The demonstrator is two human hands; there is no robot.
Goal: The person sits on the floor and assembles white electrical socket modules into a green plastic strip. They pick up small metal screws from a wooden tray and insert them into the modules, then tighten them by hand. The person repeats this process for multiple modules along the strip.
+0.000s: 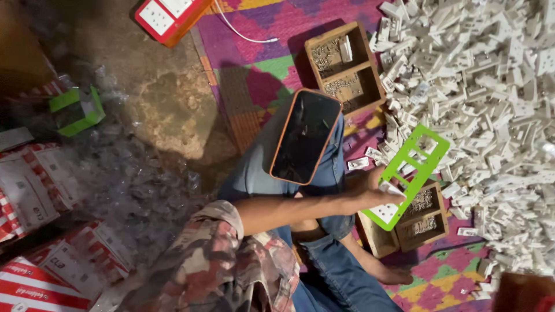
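You hold a green plastic frame [417, 171] with one hand [370, 188]; I cannot tell for sure from the picture if this is your left or your right hand, because only one forearm reaches across your lap, and the other hand is not in view. The long axis of the frame runs diagonally, from low left near your fingers up to the right, toward the heap of white plastic parts [491, 98]; its upper end points to that heap. Your fingers grasp the frame at its lower part, so most of it stands out beyond the hand, above and to the right. The frame is bright green, flat, with several rectangular openings; white socket pieces already sit in the lower openings, and the upper ones are open. It hangs over a small wooden box [425, 222] with small metal parts inside; a second wooden box [345, 66] lies farther up on the colourful mat [260, 63]. A phone [305, 136] with a dark screen rests on your knee, just left of the hand.
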